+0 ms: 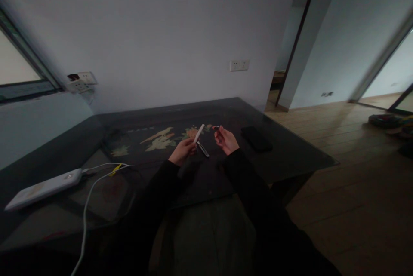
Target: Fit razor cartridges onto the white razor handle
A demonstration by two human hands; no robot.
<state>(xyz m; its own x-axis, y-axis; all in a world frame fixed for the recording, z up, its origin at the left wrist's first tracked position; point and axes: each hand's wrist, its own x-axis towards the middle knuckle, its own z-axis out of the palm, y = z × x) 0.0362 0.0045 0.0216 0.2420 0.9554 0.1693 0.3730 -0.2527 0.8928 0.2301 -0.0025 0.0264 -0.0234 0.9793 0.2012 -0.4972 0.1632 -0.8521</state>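
My left hand (183, 150) is closed around a thin white stick-like object (199, 133) that points up and to the right; a dark metallic piece (203, 149) juts from the same grip down toward the table. My right hand (226, 139) is held a little to the right, its fingers pinched on a tiny reddish item (215, 127) that I cannot make out. Both hands hover just above the dark glass table (290, 155), over its painted bird and flower pattern (161, 139). Black sleeves cover both arms.
A white power strip (43, 188) with white cables (93, 181) lies at the table's left. A black phone-like slab (256, 138) rests right of my hands. Wall sockets (239, 65) sit on the back wall. Wooden floor and a doorway (290, 52) lie to the right.
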